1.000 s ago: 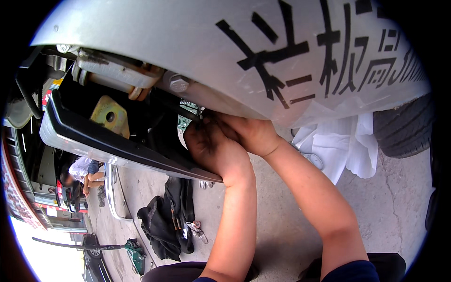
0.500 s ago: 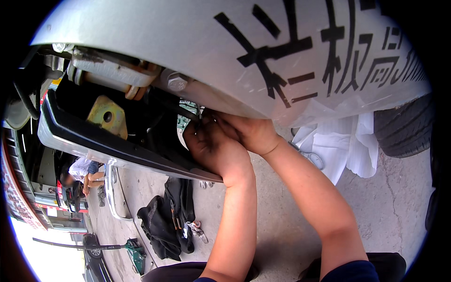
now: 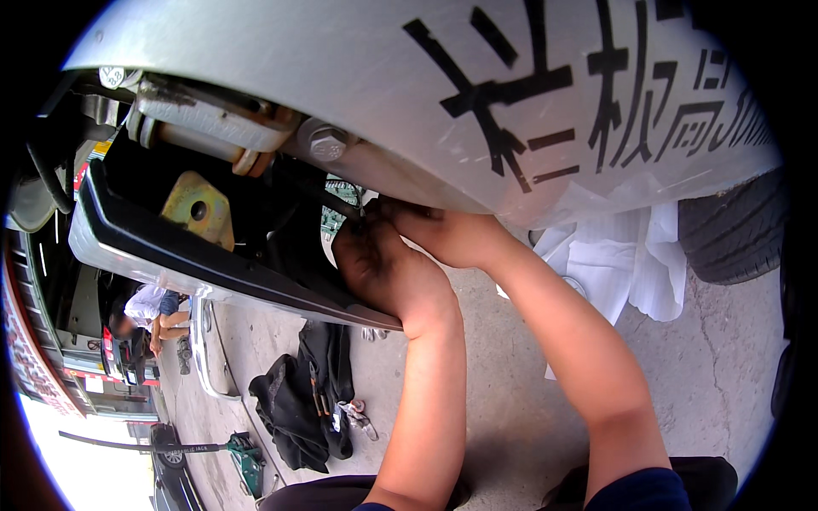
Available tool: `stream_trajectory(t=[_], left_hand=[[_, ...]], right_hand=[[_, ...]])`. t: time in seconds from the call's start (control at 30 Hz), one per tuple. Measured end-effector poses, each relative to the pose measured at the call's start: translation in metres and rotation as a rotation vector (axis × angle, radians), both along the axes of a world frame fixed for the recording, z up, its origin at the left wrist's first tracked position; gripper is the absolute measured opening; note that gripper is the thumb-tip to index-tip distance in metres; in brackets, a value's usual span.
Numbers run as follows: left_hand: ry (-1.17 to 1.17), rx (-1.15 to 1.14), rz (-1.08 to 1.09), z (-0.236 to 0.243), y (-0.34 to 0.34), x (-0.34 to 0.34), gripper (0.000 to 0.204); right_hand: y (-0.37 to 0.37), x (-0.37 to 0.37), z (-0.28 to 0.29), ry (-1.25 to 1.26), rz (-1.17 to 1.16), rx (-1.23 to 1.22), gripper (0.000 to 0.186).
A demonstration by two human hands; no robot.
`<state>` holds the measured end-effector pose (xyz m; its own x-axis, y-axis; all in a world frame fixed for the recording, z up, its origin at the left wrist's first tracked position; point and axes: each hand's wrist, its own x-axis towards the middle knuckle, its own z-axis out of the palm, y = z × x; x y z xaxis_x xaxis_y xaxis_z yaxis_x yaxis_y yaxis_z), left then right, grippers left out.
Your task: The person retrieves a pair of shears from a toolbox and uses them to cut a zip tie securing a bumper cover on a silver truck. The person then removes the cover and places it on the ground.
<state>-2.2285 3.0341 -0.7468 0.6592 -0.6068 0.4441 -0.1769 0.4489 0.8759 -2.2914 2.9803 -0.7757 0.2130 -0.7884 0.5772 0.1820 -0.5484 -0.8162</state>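
Observation:
Under the lower edge of a silver-grey vehicle panel (image 3: 290, 60), my two hands meet in the shadow. My left hand (image 3: 388, 271) is closed, palm side showing, beside the inner end of a silver bumper piece with a black edge (image 3: 230, 271). My right hand (image 3: 439, 234) reaches in from the right, its fingers curled against the left one's. A dark hose or cable (image 3: 339, 203) runs to the fingertips. What the fingers grip there is too dark to make out. A yellowish metal bracket (image 3: 198, 210) with a hole sits left of the hands.
Above the bracket are a metal hinge (image 3: 209, 123) and a large bolt (image 3: 325, 140). White sheets (image 3: 601, 264) lie by a tyre (image 3: 733, 230) at right. Dark clothing (image 3: 294, 409) and a green floor jack (image 3: 245, 464) rest on the ground. Another person (image 3: 153, 311) crouches far left.
My right hand and forearm have shifted slightly, the wrist turning a little. The left hand stays nearly in place at the same spot. The view has moved a little.

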Motion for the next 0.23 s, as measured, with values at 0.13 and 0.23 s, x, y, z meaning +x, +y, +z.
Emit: stream_trajectory(t=[0.13, 0.23], left_hand=[[0.094, 0.039, -0.173, 0.004, 0.007, -0.002, 0.010], [0.124, 0.064, -0.188, 0.005, 0.007, 0.000, 0.015]], right_hand=[[-0.014, -0.001, -0.001, -0.325, 0.489, 0.602, 0.029], [-0.024, 0.006, -0.012, -0.426, 0.617, 0.731, 0.030]])
